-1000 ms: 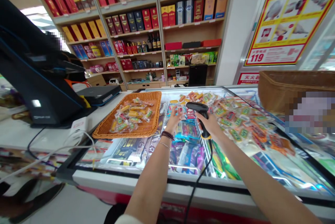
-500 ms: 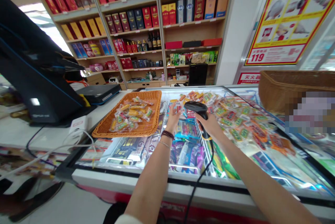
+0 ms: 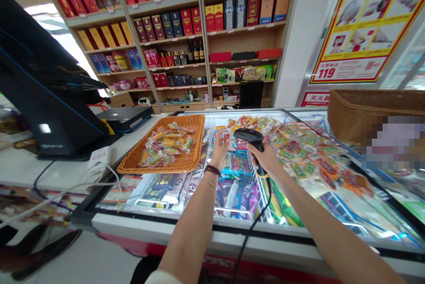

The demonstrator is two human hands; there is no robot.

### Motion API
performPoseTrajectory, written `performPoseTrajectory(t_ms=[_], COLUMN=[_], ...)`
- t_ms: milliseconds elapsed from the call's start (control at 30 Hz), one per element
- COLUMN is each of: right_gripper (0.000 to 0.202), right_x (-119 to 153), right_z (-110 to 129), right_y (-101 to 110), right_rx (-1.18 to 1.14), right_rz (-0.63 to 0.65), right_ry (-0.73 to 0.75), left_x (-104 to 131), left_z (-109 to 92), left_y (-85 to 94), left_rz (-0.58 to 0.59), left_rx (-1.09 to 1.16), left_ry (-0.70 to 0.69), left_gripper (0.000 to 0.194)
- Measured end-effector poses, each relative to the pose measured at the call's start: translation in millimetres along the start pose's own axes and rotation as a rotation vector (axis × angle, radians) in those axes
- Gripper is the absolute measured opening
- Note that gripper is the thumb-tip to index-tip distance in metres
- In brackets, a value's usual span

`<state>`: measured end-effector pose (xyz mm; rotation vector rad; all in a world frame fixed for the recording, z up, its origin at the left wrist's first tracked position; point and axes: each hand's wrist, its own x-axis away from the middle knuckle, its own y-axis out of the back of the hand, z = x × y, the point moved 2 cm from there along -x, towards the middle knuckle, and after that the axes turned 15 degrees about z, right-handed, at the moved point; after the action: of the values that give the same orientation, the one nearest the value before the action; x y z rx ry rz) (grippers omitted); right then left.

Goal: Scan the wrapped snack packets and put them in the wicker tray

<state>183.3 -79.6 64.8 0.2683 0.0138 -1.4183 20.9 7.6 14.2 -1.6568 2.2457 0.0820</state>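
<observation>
**Handheld scanner aimed at a small snack packet over the freezer lid**

Head view. The right hand (image 3: pixel 268 158) is gripping the black corded handheld barcode scanner (image 3: pixel 249 137) by its handle, fingers clamped around it, with the scanner head pointing left. The scanner's black cable (image 3: pixel 255 222) is hanging down over the front edge of the freezer. The left hand (image 3: pixel 219 150) is holding up a small red-and-white wrapped snack packet (image 3: pixel 226 135), fingers closed on it, just beside the scanner head. Whether the two are touching cannot be told. A dark beaded bracelet (image 3: pixel 212 170) is sitting on the left wrist.

Both hands are working above the glass-topped chest freezer surface (image 3: pixel 232 226). To the left, the flat orange woven tray (image 3: pixel 195 142) is carrying a modest pile of wrapped snacks (image 3: pixel 166 144). To the right, a far larger spread of loose wrapped snack packets (image 3: pixel 299 151) is lying on the glass.

Progress, as a judgement: the tray pile is small against the loose spread, so most packets appear to be awaiting handling.

Further left, the black point-of-sale terminal (image 3: pixel 40 98) is standing on the white surface (image 3: pixel 20 169). A brown wicker basket (image 3: pixel 352 106) is sitting at the right.
</observation>
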Motion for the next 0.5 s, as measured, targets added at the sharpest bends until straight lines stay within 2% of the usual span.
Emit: performPoseTrajectory(t_ms=[200,367,433,500], right_gripper=[0.043,0.043,0.043,0.042], right_x=[4,-2,-12,-25], right_z=[3,17,24,32], right_y=[0,-4,-10,-21], right_rx=[-0.020,-0.082,-0.111,-0.156], right_rz=[0.012,0.026,0.029,0.057], right_ry=[-0.008,0.023,0.045,0.069], left_x=[-1,-5,-8,-9], left_z=[-1,-20,-35,-53], left_y=[-0.8,0.5,9.5,27.8], left_rz=[-0.029,-0.067,-0.093,-0.149], left_rx=[0.015,0.051,0.014,-0.097], left_ry=[-0.013,-0.078,-0.111,-0.142], left_gripper=[0.061,0.061,0.058,0.056])
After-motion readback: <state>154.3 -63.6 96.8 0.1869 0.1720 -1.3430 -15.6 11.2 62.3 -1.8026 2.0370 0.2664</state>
